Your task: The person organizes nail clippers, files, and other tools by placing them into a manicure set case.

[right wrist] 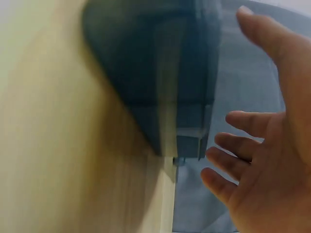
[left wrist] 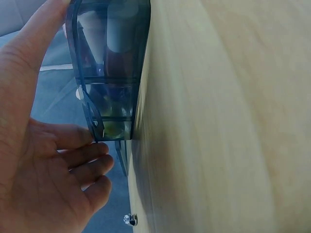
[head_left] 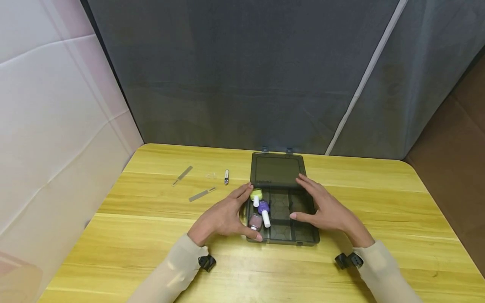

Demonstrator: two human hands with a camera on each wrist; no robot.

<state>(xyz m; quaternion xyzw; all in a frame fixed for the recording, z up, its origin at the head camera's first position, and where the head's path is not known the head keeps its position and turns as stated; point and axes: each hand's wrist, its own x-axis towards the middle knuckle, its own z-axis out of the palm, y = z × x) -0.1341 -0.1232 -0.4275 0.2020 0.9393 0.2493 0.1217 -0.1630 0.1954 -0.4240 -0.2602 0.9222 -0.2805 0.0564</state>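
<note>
A smoky see-through compartment box [head_left: 281, 232] lies on the table, its lid [head_left: 278, 168] folded back at the far side. In its left part are a yellow-green nail polish bottle [head_left: 256, 194], a purple nail polish bottle [head_left: 263, 206] with a white cap and a mauve one [head_left: 255, 221]. My left hand [head_left: 226, 214] holds the box's left side, thumb at the near corner and fingers at the far one; the left wrist view shows the fingers bent at that corner. Over the right compartments, my right hand [head_left: 329, 209] hovers with fingers spread, apart from the box wall in the right wrist view.
Left of the box lie two grey nail files, one farther back [head_left: 183, 175] and a nearer nail file [head_left: 202, 194]. A nail clipper [head_left: 226, 177] lies beside a small clear item [head_left: 210, 175]. A dark curtain [head_left: 227, 75] hangs behind the wooden table [head_left: 144, 219].
</note>
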